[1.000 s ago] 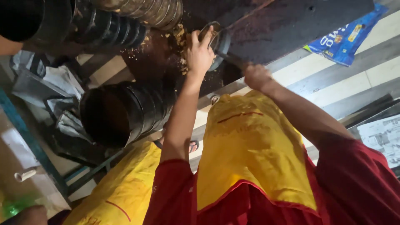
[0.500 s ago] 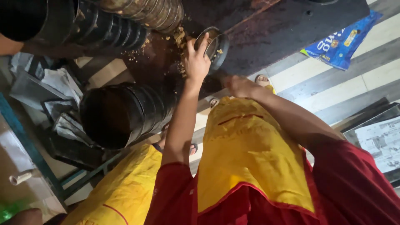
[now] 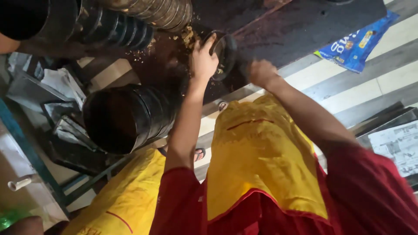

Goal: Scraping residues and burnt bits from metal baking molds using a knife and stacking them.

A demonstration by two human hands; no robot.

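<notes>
We find the left hand (image 3: 203,58) closed around the rim of a small round metal tin (image 3: 223,54), fingers hooked over its upper edge and thumb against the side. The tin is tilted, its open mouth turned toward the dark work slab (image 3: 305,30) on which it rests, and we take that slab as our landmark. The right hand (image 3: 261,73) sits just beside the tin at the near edge of the slab; it appears curled into a loose fist, but we cannot tell whether it has hold of anything.

Crumbs (image 3: 188,35) of a pale material lie on the slab beside the tin, on the side toward the stacked tins (image 3: 148,11). A larger dark cylinder stack (image 3: 126,115) lies on its side below the slab's left end. A blue wrapper (image 3: 355,43) lies beyond the slab's right end.

In our judgement the tin is light, rigid and thin-walled, unlikely to deform under an ordinary grip. Its surface looks dark and possibly greasy, so it may slip; the rim could be sharp. We judge the soundest hold to be across the rim and outer wall, as the left hand has it, with the other hand steadying the base.
</notes>
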